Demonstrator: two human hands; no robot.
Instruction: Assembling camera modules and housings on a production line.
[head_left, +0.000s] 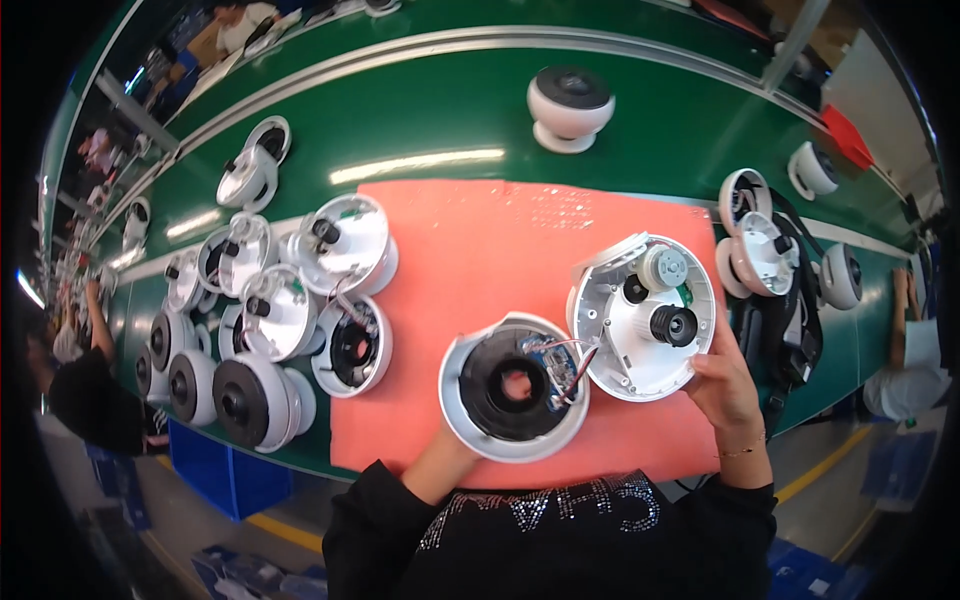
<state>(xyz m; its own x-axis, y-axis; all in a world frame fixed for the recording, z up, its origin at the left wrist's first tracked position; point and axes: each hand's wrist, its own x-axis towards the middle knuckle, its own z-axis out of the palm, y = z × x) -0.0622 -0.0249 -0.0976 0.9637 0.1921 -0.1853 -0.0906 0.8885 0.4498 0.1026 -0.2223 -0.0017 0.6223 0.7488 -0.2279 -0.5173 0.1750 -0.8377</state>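
Note:
Over the orange mat I hold a white security camera opened into two halves, joined by thin wires. My left hand supports the black-lined front cover from below; its fingers are mostly hidden, though skin shows through the round central hole. A blue circuit board sits inside that cover. With my right hand I grip the rim of the white rear housing, thumb at its lower right edge. Inside it are a black lens barrel and a round motor. The halves tilt toward me, side by side.
Several opened camera housings and closed cameras crowd the left. One camera stands on the green bench behind the mat. At right are more units and black straps. Other people work at both sides; a blue bin is lower left.

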